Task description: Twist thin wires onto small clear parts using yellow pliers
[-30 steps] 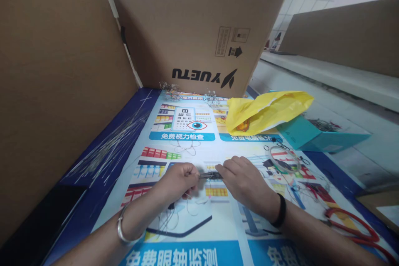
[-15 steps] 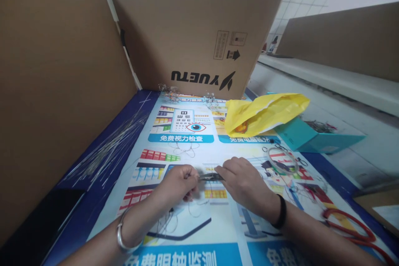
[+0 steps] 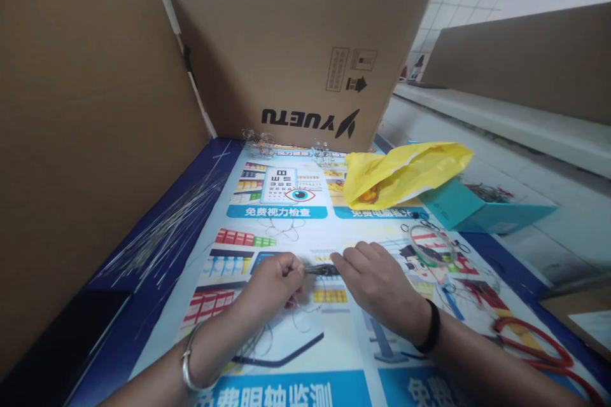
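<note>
Over the middle of the printed sheet, my right hand (image 3: 375, 276) is closed round the handles of small dark pliers (image 3: 322, 269), whose jaws point left. The fingers of my left hand (image 3: 277, 278) are pinched together at the tip of the pliers. A thin wire (image 3: 300, 321) curves down below those fingertips; its held end is hidden. More thin wire loops (image 3: 258, 340) lie on the sheet beneath my left wrist, and another looped wire piece (image 3: 281, 227) rests beyond my hands.
Straight wires (image 3: 162, 229) lie on the left. Cardboard (image 3: 286, 44) stands behind, with small wire clusters (image 3: 322, 151) at its foot. To the right are a yellow bag (image 3: 405, 172), a teal box (image 3: 496, 216), rings (image 3: 432, 245) and red-handled tool parts (image 3: 534, 337).
My left hand has turned slightly, and its fingers are more tightly curled at the pliers' tip. The wire below it has shifted. My right hand has barely moved.
</note>
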Available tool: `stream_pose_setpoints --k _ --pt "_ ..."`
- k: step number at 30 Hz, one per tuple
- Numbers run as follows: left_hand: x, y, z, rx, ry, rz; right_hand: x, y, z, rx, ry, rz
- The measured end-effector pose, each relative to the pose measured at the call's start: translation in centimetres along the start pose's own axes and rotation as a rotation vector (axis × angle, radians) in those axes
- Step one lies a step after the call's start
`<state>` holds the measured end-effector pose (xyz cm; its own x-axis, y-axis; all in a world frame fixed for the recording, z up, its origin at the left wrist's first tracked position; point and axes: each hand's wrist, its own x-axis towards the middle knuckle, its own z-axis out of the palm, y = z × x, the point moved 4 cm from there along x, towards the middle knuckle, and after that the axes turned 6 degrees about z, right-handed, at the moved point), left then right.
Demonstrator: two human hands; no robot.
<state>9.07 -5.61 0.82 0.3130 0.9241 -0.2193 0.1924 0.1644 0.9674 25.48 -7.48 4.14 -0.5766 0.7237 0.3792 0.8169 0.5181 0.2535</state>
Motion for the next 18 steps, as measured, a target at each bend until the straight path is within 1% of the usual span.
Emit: stream_pose_setpoints --k 5,9,12,18 --pt "-0.36 0.44 0.15 -0.008 0.038 -0.016 -0.03 0.00 -0.01 0.003 0.003 0.015" --pt "-0.37 0.58 0.26 -0.012 0.027 -0.029 0.16 0.35 0.13 0.085 -0.029 0.057" --pt "-0.31 0.50 0.28 -0.044 0.027 -0.048 0.35 0.50 0.00 0.112 -0.030 0.046" --pt "-0.30 0.14 0.36 -0.070 0.017 -0.044 0.38 0.33 -0.51 0.016 -0.037 0.008"
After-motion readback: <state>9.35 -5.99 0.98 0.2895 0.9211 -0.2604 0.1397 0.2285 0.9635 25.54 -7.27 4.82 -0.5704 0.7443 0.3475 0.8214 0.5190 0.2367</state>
